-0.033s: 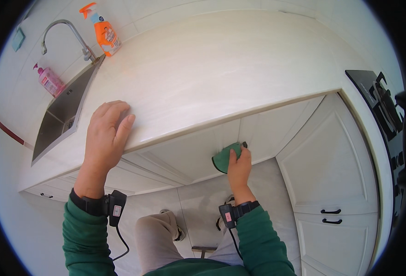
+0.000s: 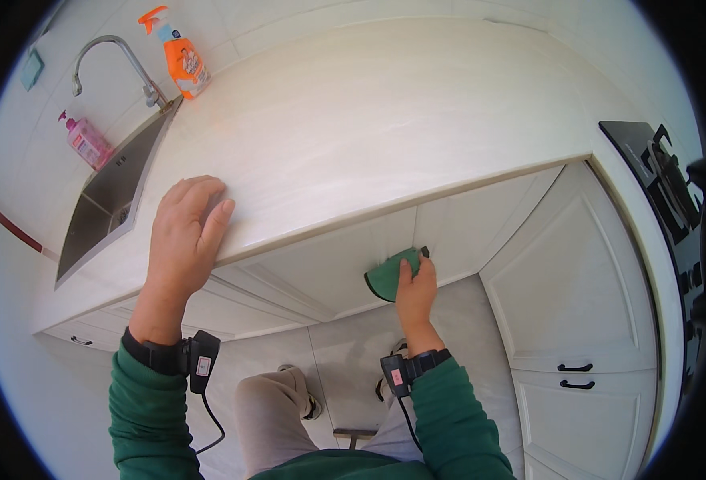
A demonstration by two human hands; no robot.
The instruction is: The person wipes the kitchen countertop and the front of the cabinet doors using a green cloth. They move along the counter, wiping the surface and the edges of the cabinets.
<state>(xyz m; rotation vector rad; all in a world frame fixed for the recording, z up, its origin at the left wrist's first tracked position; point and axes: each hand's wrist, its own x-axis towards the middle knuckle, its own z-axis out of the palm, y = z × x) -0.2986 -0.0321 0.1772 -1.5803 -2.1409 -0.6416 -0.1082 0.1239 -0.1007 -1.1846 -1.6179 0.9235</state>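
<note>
My left hand (image 2: 187, 228) rests on the pale countertop (image 2: 345, 136) by its front edge. Its fingers lie flat and thumb is apart; nothing is in it. Below the counter, my right hand (image 2: 418, 290) is closed on a green cloth (image 2: 388, 278) with dark edging. The cloth lies against the white cabinet front (image 2: 353, 248), near the seam between two panels. My thumb shows on top of the cloth; part of the fingers is hidden.
At the left is a steel sink (image 2: 101, 228) with a curved tap (image 2: 117, 48). An orange spray bottle (image 2: 185, 66) and a pink pump bottle (image 2: 89, 144) stand beside it. A black gas hob (image 2: 637, 148) is at the right, above cabinet doors with black handles (image 2: 575, 368).
The cloth's free left edge has shifted slightly to the left. Both hands are in nearly the same place.
</note>
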